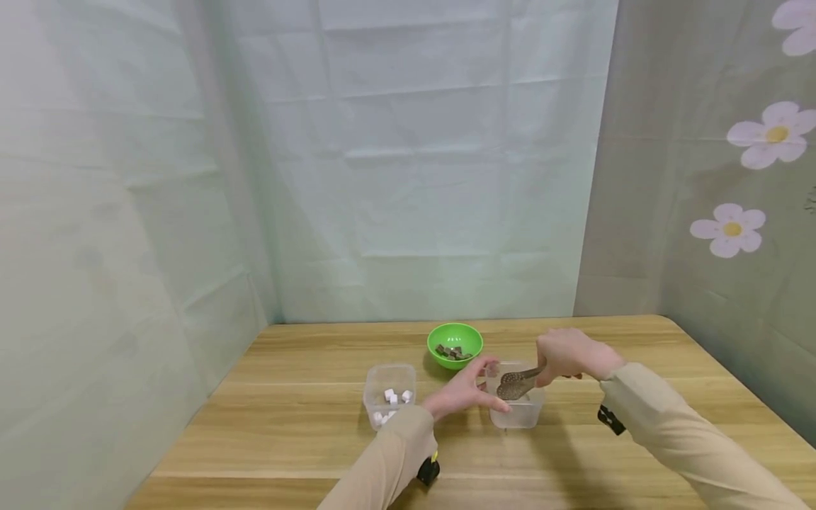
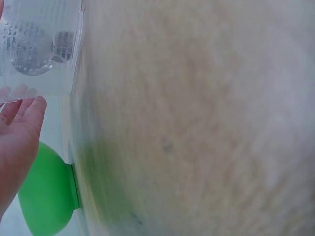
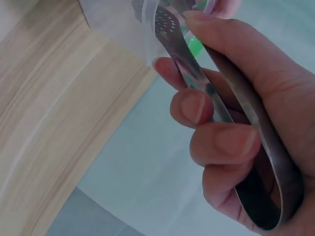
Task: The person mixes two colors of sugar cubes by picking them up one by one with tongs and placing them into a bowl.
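Tongs (image 1: pixel 515 387), lower right of the head frame, are grasped by the fingers of the right hand (image 1: pixel 569 353), tips inside the clear container (image 1: pixel 516 416), gripped by the left hand (image 1: pixel 460 394). Dark cube (image 2: pixel 64 45) near tips; best pinched squarely, container kept steady, green bowl (image 1: pixel 455 335) unbumped.

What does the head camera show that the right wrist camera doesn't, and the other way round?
Only the head view shows the white cubes in the left box, the brown cubes in the bowl, and the flowers.

Only the right wrist view shows the bent end of the tongs, which the right hand hides from the head camera.

Both show that hand holding the tongs, their perforated tips at the right box, some of the bowl and the table.
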A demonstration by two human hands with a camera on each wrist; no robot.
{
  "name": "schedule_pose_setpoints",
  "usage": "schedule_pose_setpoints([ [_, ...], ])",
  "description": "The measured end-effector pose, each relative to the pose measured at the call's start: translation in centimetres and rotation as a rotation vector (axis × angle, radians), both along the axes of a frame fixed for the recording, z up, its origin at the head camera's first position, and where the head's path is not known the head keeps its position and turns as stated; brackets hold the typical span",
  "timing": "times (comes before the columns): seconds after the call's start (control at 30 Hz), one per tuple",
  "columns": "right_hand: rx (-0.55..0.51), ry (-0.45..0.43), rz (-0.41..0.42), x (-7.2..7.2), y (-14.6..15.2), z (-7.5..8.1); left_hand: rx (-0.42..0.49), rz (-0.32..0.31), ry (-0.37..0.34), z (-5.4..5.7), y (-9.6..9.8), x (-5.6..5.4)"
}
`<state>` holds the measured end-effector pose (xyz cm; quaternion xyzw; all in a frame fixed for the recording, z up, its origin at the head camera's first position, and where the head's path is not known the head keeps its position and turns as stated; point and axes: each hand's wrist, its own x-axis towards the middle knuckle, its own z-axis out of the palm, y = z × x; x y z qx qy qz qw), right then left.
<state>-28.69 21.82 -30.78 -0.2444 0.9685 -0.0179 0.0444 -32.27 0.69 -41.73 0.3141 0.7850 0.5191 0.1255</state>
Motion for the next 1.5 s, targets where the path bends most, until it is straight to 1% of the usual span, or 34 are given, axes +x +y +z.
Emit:
schedule_pose_setpoints([
  [0.13, -0.008, -0.009, -0.026, 0.0, 0.3, 0.1, -0.026, 0.012, 0.012, 0.1, -0.1, 0.0],
  [0.4, -0.018, -0.021, -0.018, -0.3, -0.2, -0.2, -0.024, 0.011, 0.01, 0.2, -0.2, -0.1],
  [0.57, -0.031, -0.029, -0.004, -0.3, -0.1, -0.4, -0.03, 0.011, 0.003, 0.2, -0.1, 0.0],
  [0.83, -0.066, -0.031, 0.045, -0.1, 0.6, -0.1, -0.034, 0.021, -0.007, 0.2, 0.0, 0.1],
  [1.07, -0.058, -0.045, -0.005, -0.3, 0.3, -0.2, -0.048, 0.035, 0.003, 0.1, -0.1, 0.1],
  [1.2, -0.021, -0.041, -0.014, -0.3, -0.1, -0.4, -0.045, 0.031, 0.006, 0.0, -0.2, 0.1],
  [1.37, -0.009, -0.029, -0.025, -0.3, -0.4, -0.5, -0.045, 0.03, 0.005, 0.0, -0.2, 0.0],
  [1.5, -0.004, -0.051, -0.034, -0.3, -0.6, -0.7, -0.034, 0.019, 0.004, 0.0, -0.2, -0.1],
])
